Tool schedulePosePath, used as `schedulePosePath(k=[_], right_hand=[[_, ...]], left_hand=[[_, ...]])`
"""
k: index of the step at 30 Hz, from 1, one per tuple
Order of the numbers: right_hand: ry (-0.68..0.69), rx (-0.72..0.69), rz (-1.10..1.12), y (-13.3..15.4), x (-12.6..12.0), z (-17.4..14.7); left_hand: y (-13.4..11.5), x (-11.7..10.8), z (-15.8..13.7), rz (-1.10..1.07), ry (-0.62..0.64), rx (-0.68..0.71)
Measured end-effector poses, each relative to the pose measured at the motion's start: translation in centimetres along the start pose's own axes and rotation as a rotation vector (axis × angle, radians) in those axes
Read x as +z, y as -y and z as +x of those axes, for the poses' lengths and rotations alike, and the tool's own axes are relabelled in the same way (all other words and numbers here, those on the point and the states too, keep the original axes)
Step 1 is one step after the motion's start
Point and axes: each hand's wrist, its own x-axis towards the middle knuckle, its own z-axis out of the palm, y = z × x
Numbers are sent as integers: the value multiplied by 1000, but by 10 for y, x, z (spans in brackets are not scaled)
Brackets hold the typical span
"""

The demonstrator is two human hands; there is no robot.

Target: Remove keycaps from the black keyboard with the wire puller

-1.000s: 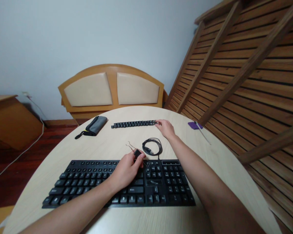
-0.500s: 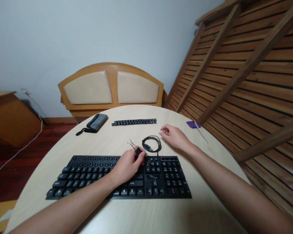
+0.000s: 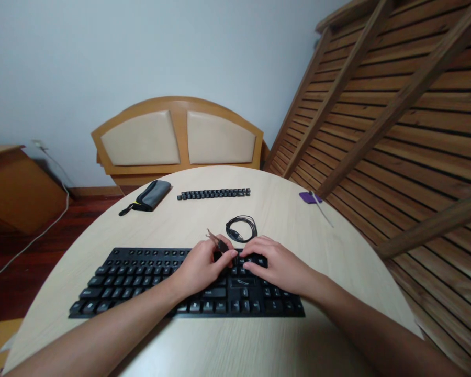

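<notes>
A black keyboard (image 3: 141, 289) lies across the table in front of me, with bare switch spots along its top row. My left hand (image 3: 204, 268) is closed on a keycap puller (image 3: 222, 246) above the keyboard's right-middle part. The puller's thin wire prongs point up and away, and its lower end is over the keys, partly hidden by my fingers. My right hand (image 3: 277, 263) rests over the upper right keys, thumb and forefinger apart, close to the puller's lower end. Nothing shows between its fingers. Behind the keyboard lies its coiled cable (image 3: 241, 229).
Loose keycaps (image 3: 214, 194) stand in two rows farther back on the round table (image 3: 196, 345). A grey and black pouch (image 3: 154, 196) lies at the back left. At the right are a purple cloth (image 3: 308, 197) and a thin brush-like stick (image 3: 322, 212) across it.
My right hand has come down from beside the cable onto the upper right keys, next to the left hand. The left hand keeps its grip on the puller, now turned slightly.
</notes>
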Motion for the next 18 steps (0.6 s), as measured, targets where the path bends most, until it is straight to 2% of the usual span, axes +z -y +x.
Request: schedulePosePath(k=[12, 18], right_hand=[[-52, 82, -59, 3, 12, -2], [-60, 38, -65, 3, 13, 0]], left_hand=[[-1, 0, -2, 25, 92, 24], [0, -1, -2, 23, 100, 32]])
